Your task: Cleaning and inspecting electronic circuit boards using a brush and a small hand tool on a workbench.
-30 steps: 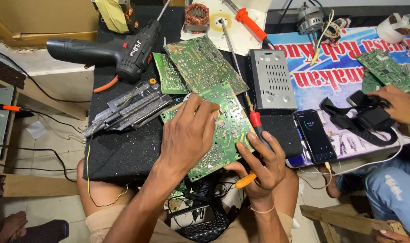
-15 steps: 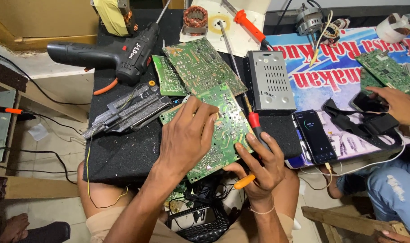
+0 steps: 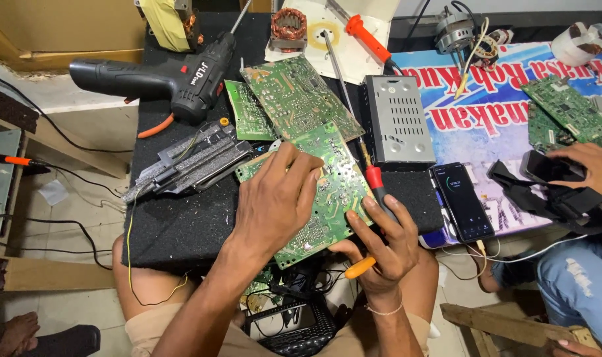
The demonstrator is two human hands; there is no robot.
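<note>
Left hand [image 3: 274, 205] pressed flat, fingers spread, on green rectangular circuit board [image 3: 327, 192]; right hand [image 3: 380, 241] beside board, fingers wrapped around red-handled screwdriver [image 3: 375, 182]; best kept firmly pinned.

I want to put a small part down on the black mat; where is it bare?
The black foam mat is bare at its near left corner, below the grey metal bracket and left of the left hand. A smaller bare strip lies right of the right hand, before the black smartphone. The far half is crowded with green circuit boards and a black cordless drill.
</note>
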